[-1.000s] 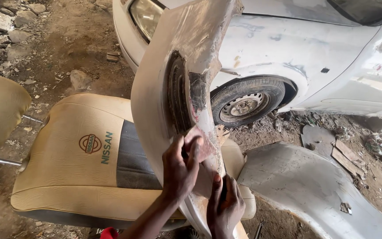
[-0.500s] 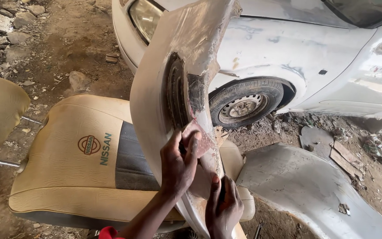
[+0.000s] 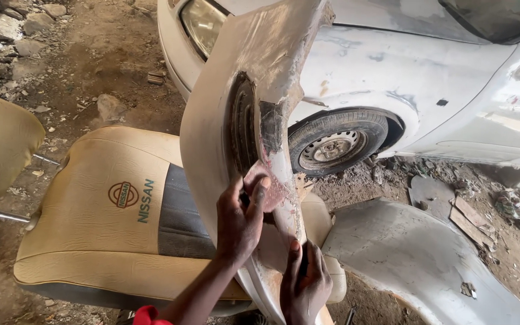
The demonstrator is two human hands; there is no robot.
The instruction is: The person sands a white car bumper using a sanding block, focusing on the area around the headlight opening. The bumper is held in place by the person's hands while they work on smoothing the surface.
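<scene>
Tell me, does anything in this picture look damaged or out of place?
Yes. The body panel held upright by both hands has a torn, jagged hole near its edge, with rough filler around it. A tan car seat lies on the dirt ground, outside any car.

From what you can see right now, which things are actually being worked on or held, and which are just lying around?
In hand:
- filler-coated beige car bumper panel, stood upright
- left hand, pressing a small reddish sanding pad on it
- right hand, gripping the panel's lower edge

Lying about:
- tan leather car seat
- grey detached fender
- white car
- flat scraps on dirt

An open-air car body repair yard: dirt ground [image 3: 91, 78], sanded car [image 3: 404, 78], loose panel [image 3: 428, 265], removed seat [image 3: 109, 235].
</scene>
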